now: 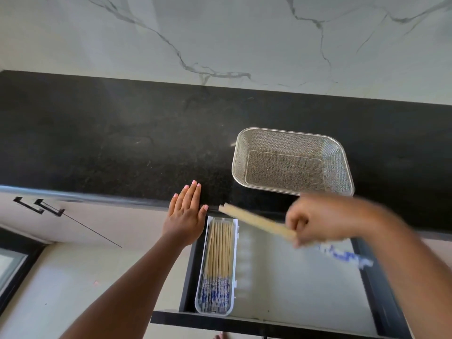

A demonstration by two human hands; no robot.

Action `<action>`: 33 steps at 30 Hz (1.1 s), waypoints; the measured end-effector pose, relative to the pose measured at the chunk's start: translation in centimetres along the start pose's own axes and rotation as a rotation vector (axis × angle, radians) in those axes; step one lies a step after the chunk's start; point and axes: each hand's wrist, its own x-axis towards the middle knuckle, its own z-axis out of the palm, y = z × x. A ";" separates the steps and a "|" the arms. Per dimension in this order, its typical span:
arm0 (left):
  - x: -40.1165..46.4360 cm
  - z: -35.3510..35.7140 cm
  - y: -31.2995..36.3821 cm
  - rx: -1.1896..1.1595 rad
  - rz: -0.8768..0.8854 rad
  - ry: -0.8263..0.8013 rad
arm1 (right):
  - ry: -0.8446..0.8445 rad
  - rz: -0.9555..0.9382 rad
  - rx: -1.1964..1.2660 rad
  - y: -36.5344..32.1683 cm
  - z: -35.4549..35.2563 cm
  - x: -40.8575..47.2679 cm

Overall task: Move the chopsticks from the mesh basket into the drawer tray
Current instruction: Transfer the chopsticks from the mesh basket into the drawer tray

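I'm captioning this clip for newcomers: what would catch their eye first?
The right hand, blurred, carries a bundle of chopsticks over the open drawer. Left of it, a white tray holds chopsticks with blue-patterned ends; the mesh basket sits empty on the black counter.

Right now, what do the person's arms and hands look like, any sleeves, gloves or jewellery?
Both forearms are bare: no sleeves, gloves, watch or bracelets show. The left hand has light pink nails and no visible rings. The right hand is too motion-blurred to make out nails or rings.

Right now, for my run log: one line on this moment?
basket: empty | right hand: holds chopsticks over drawer | left hand: open | tray: part-filled
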 end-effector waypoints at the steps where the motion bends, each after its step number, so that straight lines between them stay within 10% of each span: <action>1: 0.0 0.0 0.0 0.004 0.001 0.002 | -0.089 -0.017 -0.010 -0.7 1.9 0.8; 5: 0.0 0.1 0.0 0.004 0.006 0.010 | -0.187 0.071 0.086 -1.9 9.8 7.5; 23: 0.0 0.1 -0.1 0.000 0.001 0.025 | 0.307 0.350 0.412 -7.0 21.8 19.8; 33: 0.0 0.0 -0.1 -0.009 0.010 0.030 | 0.316 0.074 0.220 -7.8 22.3 20.0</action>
